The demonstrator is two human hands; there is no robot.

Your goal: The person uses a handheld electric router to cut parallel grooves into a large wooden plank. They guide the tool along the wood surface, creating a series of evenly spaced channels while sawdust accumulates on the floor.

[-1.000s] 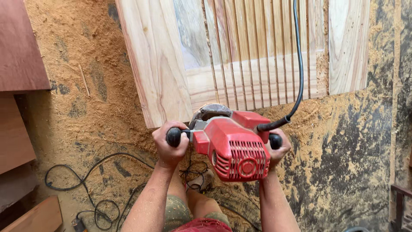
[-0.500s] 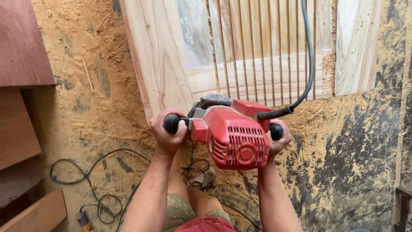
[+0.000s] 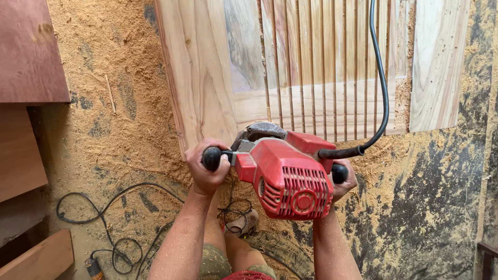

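Both hands, left (image 3: 206, 168) and right (image 3: 343, 181), gripped a red router (image 3: 288, 173) at the near edge of a wooden panel (image 3: 311, 67). Many parallel grooves were already cut; the panel's left and right parts remained plain amid sawdust (image 3: 119, 129).

Single head cam, straight down, close over hands (image 3: 270, 173) & sawdust floor (image 3: 114, 129); no 2nd view.

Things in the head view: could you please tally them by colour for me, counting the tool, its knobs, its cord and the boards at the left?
Red: 1, the power tool, held by the left hand and right hand.
Black: 3, the left knob, right knob and power cord.
Reddish-brown: 2, the upper board and lower board.
Total: 6
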